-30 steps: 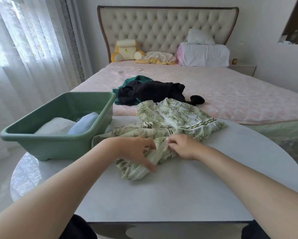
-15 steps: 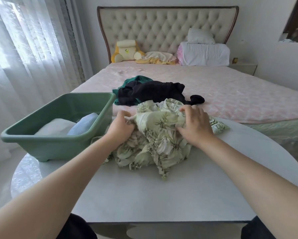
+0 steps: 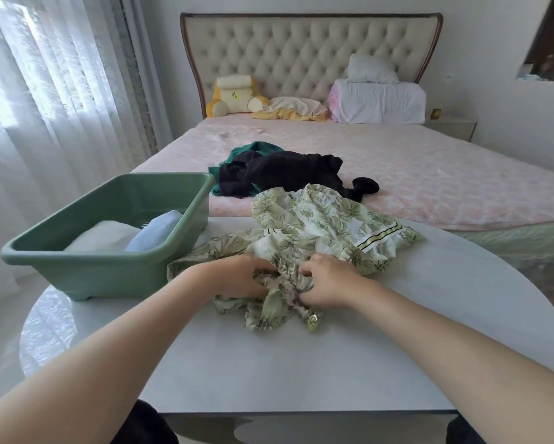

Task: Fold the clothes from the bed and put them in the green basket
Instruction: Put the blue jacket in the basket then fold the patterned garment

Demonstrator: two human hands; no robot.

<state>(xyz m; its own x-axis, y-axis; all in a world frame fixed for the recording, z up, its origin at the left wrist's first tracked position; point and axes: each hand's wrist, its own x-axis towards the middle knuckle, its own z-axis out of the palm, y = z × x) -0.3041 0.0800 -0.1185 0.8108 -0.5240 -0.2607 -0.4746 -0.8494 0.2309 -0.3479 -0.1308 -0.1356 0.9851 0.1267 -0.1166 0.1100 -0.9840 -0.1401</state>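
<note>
While both hands — left [image 3: 241,276], right [image 3: 326,283] — clutch bunched folds of the leafy garment [image 3: 314,232] on the table [image 3: 269,363], the basket [image 3: 109,238] sits just left of them, dark clothes [image 3: 279,174] on the bed [image 3: 429,174] beyond.

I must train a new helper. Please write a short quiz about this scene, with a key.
1. Which thing do the left hand and the right hand grip? A) a towel B) the leaf-print garment C) a shoe
2. True or false: the green basket stands on the table, left of the leaf-print garment.
3. Where do the black garment and the teal garment lie?
Key: 1 B; 2 true; 3 on the bed.
</note>
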